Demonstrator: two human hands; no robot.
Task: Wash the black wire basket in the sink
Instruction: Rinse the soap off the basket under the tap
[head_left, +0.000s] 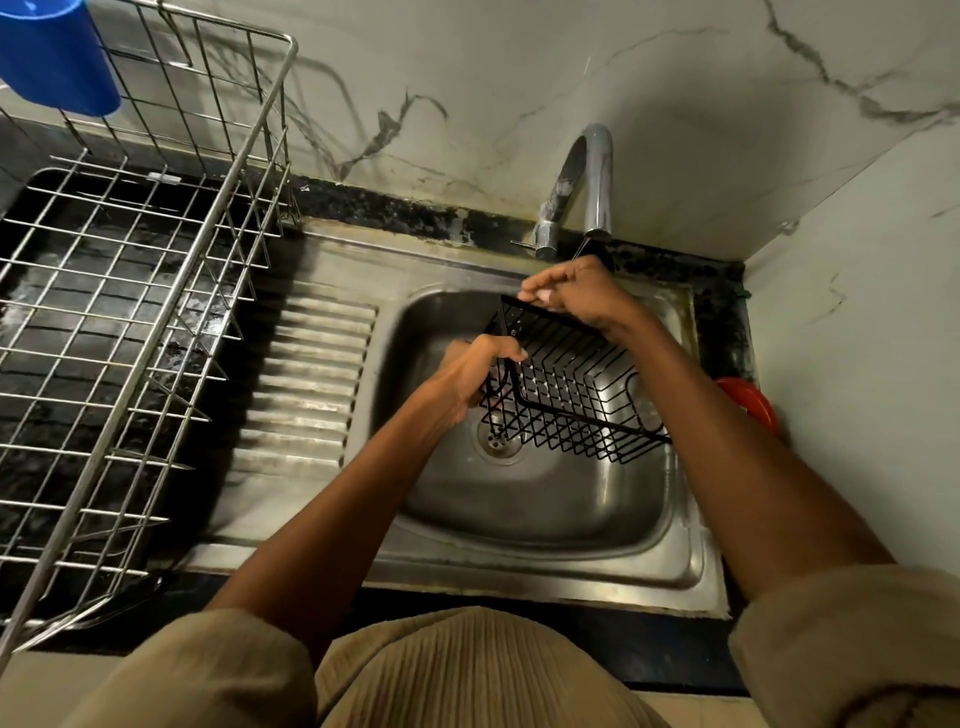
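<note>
A black wire basket (571, 387) hangs tilted inside the steel sink (545, 509), above the drain (500, 440). My left hand (470, 374) grips the basket's near left end, fingers curled round the wires. My right hand (576, 293) holds the far rim of the basket, thumb and fingers pinching the top bar, just below the tap (582, 187). No water stream is visible from the spout.
A steel dish rack (130, 322) stands on the dark counter at the left, with a blue cup (52, 52) at its far corner. The ribbed drainboard (306, 384) lies between rack and basin. A red object (753, 402) sits at the sink's right edge against the marble wall.
</note>
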